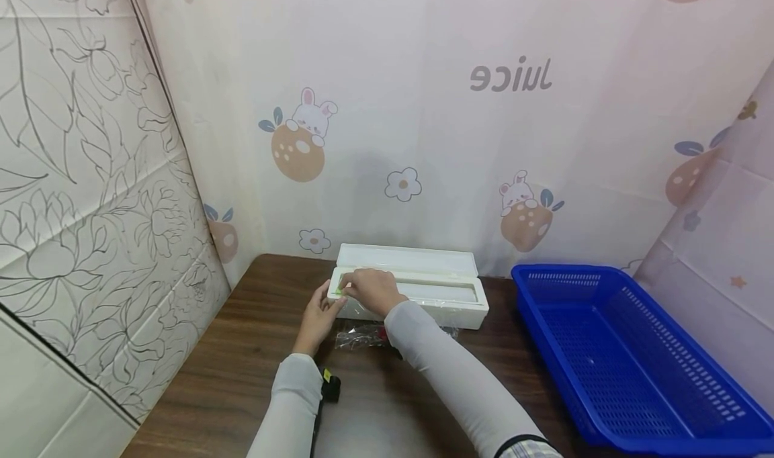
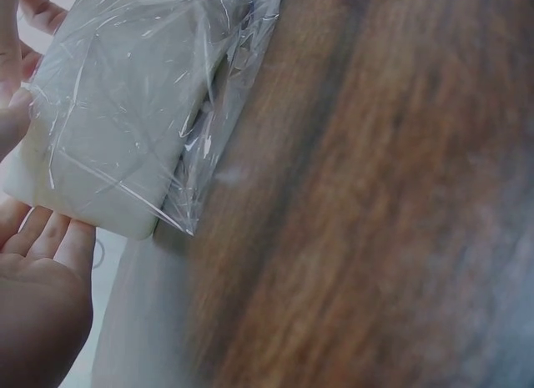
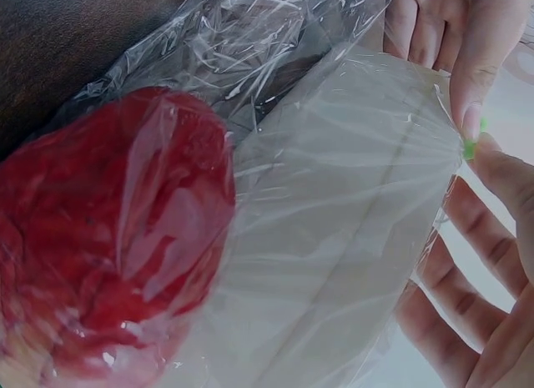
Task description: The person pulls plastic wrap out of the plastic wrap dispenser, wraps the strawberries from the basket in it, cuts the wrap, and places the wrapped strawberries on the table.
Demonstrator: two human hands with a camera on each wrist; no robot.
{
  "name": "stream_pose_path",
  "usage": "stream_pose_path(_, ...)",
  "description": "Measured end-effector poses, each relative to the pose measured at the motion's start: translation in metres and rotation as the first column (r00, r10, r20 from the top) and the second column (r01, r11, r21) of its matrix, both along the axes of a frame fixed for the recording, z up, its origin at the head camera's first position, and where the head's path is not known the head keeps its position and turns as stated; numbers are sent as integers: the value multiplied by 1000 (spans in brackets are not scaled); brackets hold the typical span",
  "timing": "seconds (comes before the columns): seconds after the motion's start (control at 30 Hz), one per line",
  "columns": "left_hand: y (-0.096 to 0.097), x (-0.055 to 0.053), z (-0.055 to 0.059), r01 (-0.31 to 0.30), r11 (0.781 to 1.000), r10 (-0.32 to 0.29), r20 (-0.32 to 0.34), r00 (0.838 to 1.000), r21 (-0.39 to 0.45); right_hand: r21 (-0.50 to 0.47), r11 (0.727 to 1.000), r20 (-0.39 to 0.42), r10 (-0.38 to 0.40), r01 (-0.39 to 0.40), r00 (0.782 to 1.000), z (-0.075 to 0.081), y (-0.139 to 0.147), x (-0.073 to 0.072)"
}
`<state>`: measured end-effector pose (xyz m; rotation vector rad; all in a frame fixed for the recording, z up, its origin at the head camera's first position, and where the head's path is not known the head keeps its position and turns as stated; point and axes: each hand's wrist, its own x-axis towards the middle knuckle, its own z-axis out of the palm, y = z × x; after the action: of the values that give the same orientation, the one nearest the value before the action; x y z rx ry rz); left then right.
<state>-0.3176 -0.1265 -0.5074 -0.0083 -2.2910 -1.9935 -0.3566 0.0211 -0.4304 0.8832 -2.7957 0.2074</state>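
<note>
A long white cling film dispenser (image 1: 417,313) stands against the back wall with its lid (image 1: 408,260) raised. Clear film (image 3: 359,179) hangs over its front face. At its left end my left hand (image 1: 317,317) grips the box, fingers at the end and thumb near the front corner. Reaching across from the right, my right hand (image 1: 375,290) pinches a small green slider (image 3: 470,148) at that same end. Both thumbs are close to this slider. In front of the box lies a rounded red thing (image 3: 125,238) under clear film; its kind is unclear, and my right forearm partly hides it.
On the right stands a large blue plastic basket (image 1: 653,350) with slotted walls. Crumpled film (image 1: 359,337) lies on the brown wooden table (image 1: 242,350) before the box. A dark strap with a small black device (image 1: 330,387) shows by my left wrist.
</note>
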Motion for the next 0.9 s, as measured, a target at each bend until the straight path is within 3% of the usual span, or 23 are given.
stream_pose_path(0.37,-3,-2,1,23,999,-22,-20,1000,25,16,1000,23,-18,18,1000,0,-7,0)
stream_pose_path(0.53,-2,9,20,50,998,-49,-10,999,44,31,999,25,-37,36,999,1,-9,0)
stream_pose_path(0.7,2,20,35,41,999,-41,1,999,2,39,998,22,-42,42,999,3,-9,0)
stream_pose_path(0.8,1,18,33,38,999,-38,6,999,-8,28,999,39,-42,41,998,4,-9,1)
stream_pose_path(0.9,-2,11,22,47,999,-48,14,999,23,13,999,56,-47,47,997,4,-9,1)
